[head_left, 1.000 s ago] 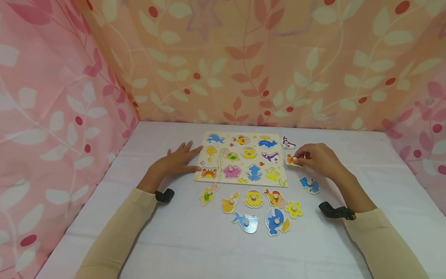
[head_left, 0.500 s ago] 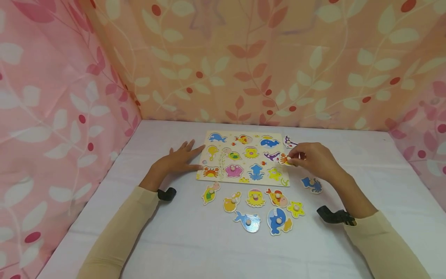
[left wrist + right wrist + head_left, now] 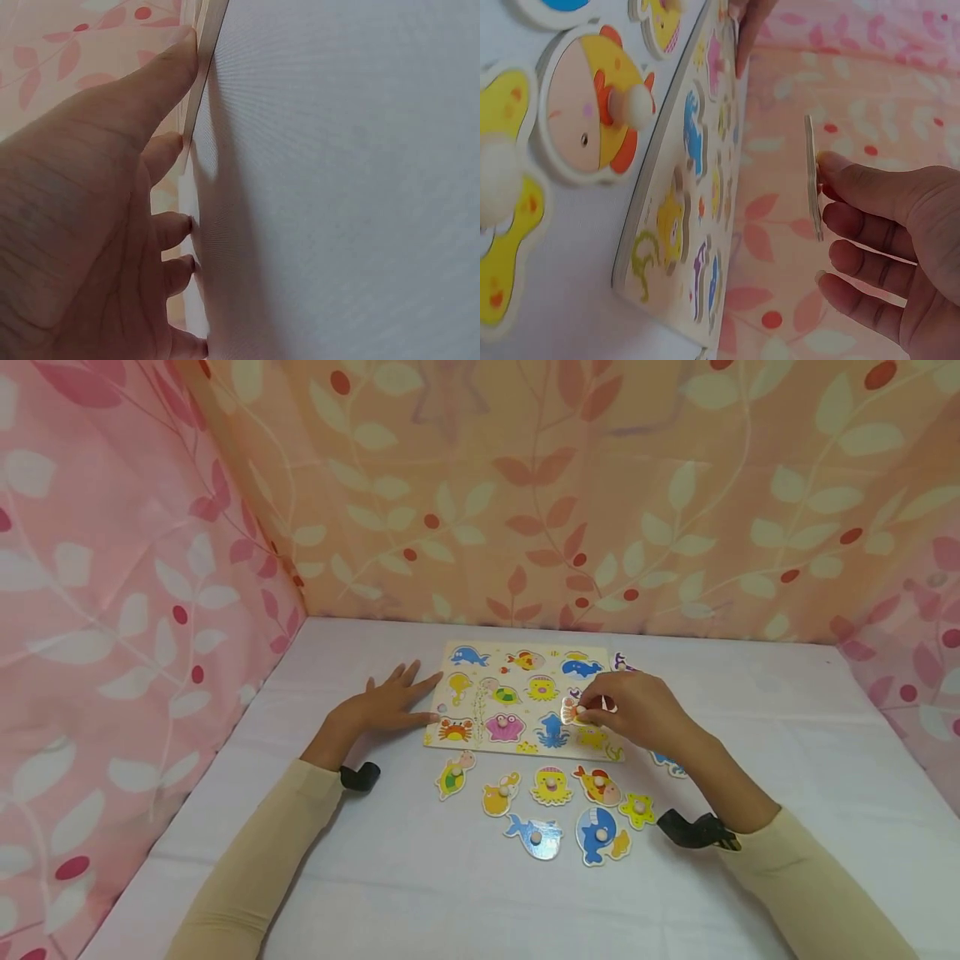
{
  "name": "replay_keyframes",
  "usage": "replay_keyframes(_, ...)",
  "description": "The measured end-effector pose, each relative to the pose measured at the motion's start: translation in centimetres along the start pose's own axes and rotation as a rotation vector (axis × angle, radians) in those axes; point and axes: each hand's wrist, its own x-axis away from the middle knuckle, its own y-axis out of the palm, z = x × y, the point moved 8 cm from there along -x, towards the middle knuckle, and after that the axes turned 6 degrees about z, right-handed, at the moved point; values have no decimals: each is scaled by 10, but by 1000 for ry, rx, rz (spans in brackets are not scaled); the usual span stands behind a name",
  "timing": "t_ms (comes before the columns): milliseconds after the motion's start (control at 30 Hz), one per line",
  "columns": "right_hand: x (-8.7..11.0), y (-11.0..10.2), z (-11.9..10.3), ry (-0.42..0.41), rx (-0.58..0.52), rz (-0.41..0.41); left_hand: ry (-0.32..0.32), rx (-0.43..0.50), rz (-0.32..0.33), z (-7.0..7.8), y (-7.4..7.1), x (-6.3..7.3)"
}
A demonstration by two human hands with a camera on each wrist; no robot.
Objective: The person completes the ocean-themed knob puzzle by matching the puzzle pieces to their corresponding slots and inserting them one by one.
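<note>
In the head view, a wooden peg puzzle board [image 3: 498,653] with sea-animal shapes lies flat on the white table. A pink clam piece [image 3: 505,727] sits in its lower row. My left hand [image 3: 382,700] rests beside the board, fingers spread and straight, its thumb and a fingertip at the left edge; the left wrist view shows the thumb [image 3: 169,82] against that edge. My right hand [image 3: 637,706] pinches an orange crab piece [image 3: 568,712] by its knob over the board's right part. In the right wrist view, the crab piece [image 3: 812,180] appears edge-on, apart from the board.
Loose knobbed pieces lie in front of the board: a turtle [image 3: 453,775], a seahorse [image 3: 498,797], an octopus [image 3: 551,793], a fish [image 3: 588,778], a star [image 3: 630,814], and whales [image 3: 547,845]. A squid [image 3: 666,763] and a purple piece [image 3: 619,661], both partly hidden, lie right.
My right hand has carried the crab piece leftward, from beside the board's right edge to over its right part. My left hand has stayed at the left edge.
</note>
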Motion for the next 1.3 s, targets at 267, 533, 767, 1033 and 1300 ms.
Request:
replay_keyframes(267,-11,12,-21,-39,-1,-40,10,13,29,-1,-2,0)
replay_keyframes(533,-17,20,-32,-45,8,-79,54,12,22,1,-3,-5)
replay_keyframes(767,-26,25,-43,-90,13,-95,58,9,5,0,-4,-8)
replay_keyframes(1033,-34,33,-57,-146,-27,-113,33,12,-14,0,-5,-10)
replay_keyframes(1300,-43,43,-72,-186,-51,-120,32,17,-13,2,-6,-11)
